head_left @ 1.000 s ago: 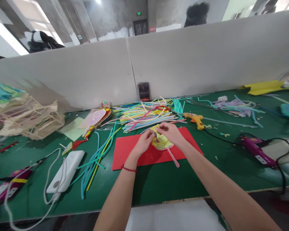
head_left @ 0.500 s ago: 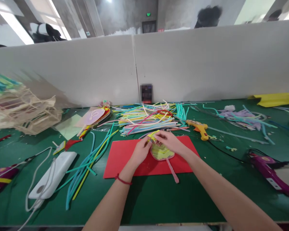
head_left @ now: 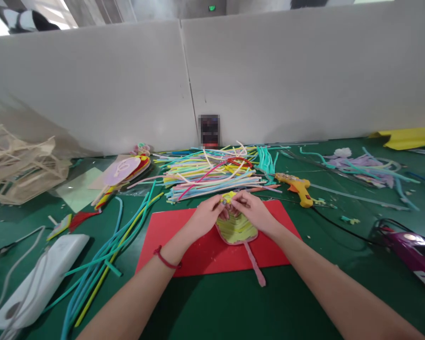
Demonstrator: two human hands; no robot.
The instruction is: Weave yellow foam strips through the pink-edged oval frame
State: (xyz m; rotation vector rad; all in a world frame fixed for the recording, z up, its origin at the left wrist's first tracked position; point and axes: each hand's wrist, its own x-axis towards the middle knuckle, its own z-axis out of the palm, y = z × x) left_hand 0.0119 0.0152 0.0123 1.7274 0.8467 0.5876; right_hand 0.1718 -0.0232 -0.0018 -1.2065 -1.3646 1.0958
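Note:
My left hand and my right hand meet over a red board. Their fingertips pinch a small bright yellow fuzzy piece between them; fingers cover much of it. Directly below lies a leaf- or fan-shaped craft piece with yellow-green rows and a pink rim. Its pink stem reaches past the board's front edge. Whether the yellow piece is joined to the fan-shaped piece I cannot tell, since my hands hide its upper part.
Behind the board lies a heap of coloured pipe cleaners. An orange glue gun is at right, a purple hot tool beyond it. At left are loose blue-green strips, a white power bank-like box and a lilac fan.
The camera view has tilted downward and come closer, so the table things sit larger and spread outward. Both hands still pinch the yellow piece, with slightly shifted fingers.

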